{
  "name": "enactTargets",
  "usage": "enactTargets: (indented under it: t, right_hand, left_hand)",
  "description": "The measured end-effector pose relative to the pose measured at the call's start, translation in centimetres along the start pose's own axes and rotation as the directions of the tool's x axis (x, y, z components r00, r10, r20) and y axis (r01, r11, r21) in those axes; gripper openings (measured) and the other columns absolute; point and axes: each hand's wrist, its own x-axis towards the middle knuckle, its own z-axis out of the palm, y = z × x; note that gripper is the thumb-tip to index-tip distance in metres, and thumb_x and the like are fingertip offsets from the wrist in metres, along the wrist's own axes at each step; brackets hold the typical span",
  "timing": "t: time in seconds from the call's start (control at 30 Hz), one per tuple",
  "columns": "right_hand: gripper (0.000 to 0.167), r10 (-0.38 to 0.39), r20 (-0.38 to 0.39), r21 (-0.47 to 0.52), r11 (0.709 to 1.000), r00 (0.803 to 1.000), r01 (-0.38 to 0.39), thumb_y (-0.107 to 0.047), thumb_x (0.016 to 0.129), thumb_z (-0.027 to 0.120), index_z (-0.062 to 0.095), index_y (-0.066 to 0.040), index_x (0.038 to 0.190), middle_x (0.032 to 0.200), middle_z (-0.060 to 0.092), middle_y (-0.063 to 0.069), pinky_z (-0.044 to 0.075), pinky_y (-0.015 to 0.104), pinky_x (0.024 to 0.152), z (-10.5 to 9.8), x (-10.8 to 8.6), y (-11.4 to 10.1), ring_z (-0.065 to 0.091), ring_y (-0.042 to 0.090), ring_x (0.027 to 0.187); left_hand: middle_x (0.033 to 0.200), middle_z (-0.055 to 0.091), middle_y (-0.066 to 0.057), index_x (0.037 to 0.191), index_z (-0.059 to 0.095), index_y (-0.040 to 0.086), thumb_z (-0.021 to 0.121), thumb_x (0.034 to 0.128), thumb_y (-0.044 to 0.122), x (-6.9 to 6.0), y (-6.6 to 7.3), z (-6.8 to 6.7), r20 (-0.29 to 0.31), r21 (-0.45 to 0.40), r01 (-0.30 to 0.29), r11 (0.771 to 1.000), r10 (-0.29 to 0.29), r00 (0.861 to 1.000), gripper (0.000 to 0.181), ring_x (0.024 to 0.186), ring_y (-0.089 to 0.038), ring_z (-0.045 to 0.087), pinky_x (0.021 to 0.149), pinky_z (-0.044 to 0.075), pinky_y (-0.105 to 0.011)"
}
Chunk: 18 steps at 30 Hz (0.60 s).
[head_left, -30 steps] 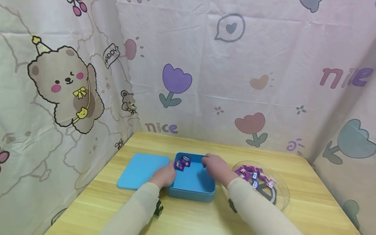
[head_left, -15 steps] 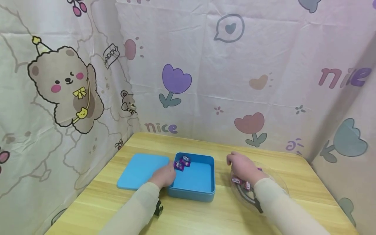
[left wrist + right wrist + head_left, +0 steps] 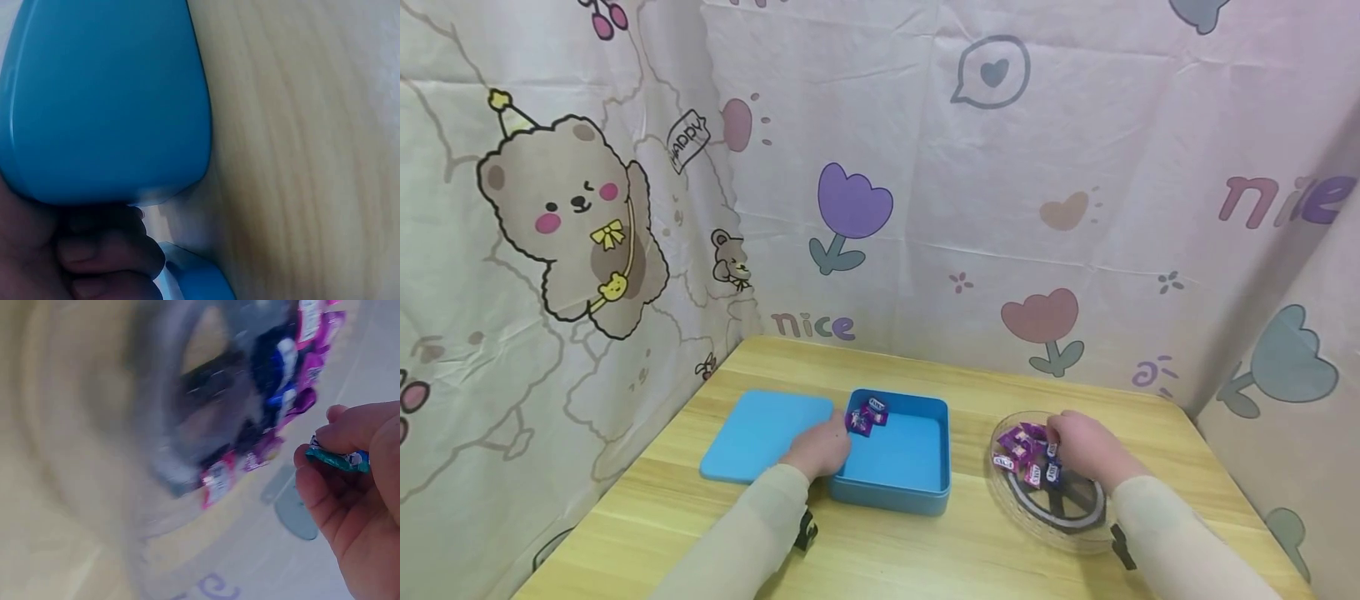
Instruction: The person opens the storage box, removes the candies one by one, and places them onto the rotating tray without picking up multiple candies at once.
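Observation:
My left hand [image 3: 820, 446] holds the left side of an open blue box [image 3: 891, 497]; in the left wrist view its curled fingers [image 3: 112, 253] lie against the box wall [image 3: 112, 106]. A few purple-wrapped candies [image 3: 859, 422] lie in the box's far left corner. Over the right side of a clear round bowl [image 3: 1022, 521], my right hand [image 3: 1090, 450] pinches a wrapped candy [image 3: 340, 459] with a teal wrapper between thumb and fingertips. More candies [image 3: 1018, 444] in purple, pink and blue wrappers fill the bowl's far left part.
A flat light-blue lid [image 3: 752, 437] lies left of the box, partly behind my left hand. All of it stands on a wooden table [image 3: 970, 558], with a patterned cloth [image 3: 925, 167] hanging behind and at the sides. Dark and grey spokes show at the bowl's bottom.
My right hand has moved right from over the box to the bowl, where it now pinches a candy. The left hand has stayed at the box.

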Motion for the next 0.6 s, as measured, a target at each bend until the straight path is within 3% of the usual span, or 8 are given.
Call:
enactTargets:
  t: [0.2,0.43,0.6]
  right_hand:
    - [0.023,0.048,0.073,0.008,0.999,0.996,-0.048,0.010,0.077,0.065,0.060,-0.013,0.079,0.076,0.053,-0.001,0.053,0.043,0.070,0.9,-0.8,1.3,0.053,0.018,0.072]
    - [0.017,0.034,0.068,0.005,0.999,0.997,-0.034,-0.004,0.082,0.071,0.059,-0.015,0.079,0.073,0.051,-0.001,0.048,0.036,0.061,1.0,-1.1,1.5,0.049,0.016,0.067]
    - [0.014,0.069,0.101,0.031,0.997,0.992,-0.073,-0.012,0.089,0.070,0.059,-0.015,0.080,0.072,0.053,-0.002,0.047,0.035,0.060,0.7,-1.1,1.2,0.051,0.016,0.067]
  left_hand:
    - [0.155,0.040,-0.024,0.158,0.019,-0.006,0.036,0.1062,0.021,-0.2,0.1,0.0,0.000,-0.013,0.004,1.000,-0.004,1.000,0.061,0.112,-0.034,0.055,0.099,0.046,-0.059]
    - [0.150,0.046,-0.025,0.157,0.020,-0.007,0.036,0.1054,0.020,0.0,0.2,0.1,-0.002,0.012,0.000,1.000,0.000,1.000,0.061,0.105,-0.033,0.056,0.085,0.051,-0.052]
    - [0.149,0.048,-0.025,0.158,0.019,-0.007,0.036,0.1055,0.020,0.0,0.1,0.1,0.005,0.009,0.007,1.000,-0.007,1.000,0.061,0.102,-0.033,0.057,0.075,0.051,-0.047]
